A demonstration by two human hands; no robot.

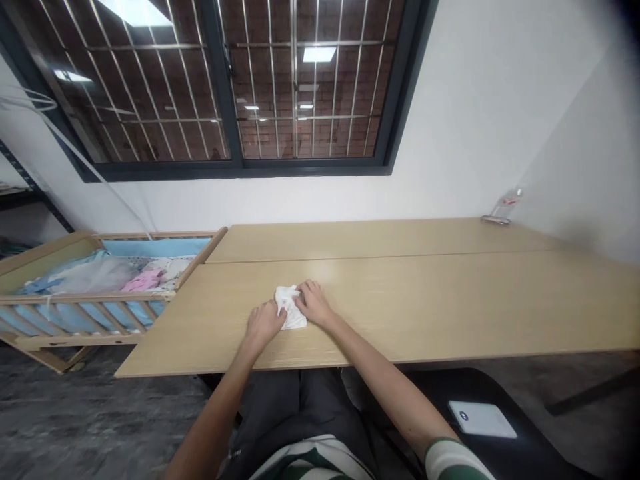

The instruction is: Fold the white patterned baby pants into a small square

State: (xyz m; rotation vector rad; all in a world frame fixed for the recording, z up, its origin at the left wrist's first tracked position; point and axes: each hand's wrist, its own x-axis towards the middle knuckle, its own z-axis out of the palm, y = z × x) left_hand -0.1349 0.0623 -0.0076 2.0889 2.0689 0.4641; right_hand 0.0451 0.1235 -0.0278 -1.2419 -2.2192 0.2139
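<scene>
A small white piece of tissue or thin cloth [291, 315] lies crumpled on the light wooden table [425, 300], not far from its front edge. My left hand [264, 324] grips its left side, the thumb pressing on top and the fingers curled. At its upper right edge, my right hand [314, 303] pinches it between thumb and bent fingers. Both hands rest low on the tabletop. The fingertips are partly hidden under the tissue.
A wooden cot [115, 320] with bedding stands left of the table. At the back right corner are a clear bottle [510, 200] and a flat dark item [495, 220]. A white phone [483, 419] lies on a black chair [450, 383]. A barred window [310, 87] is ahead.
</scene>
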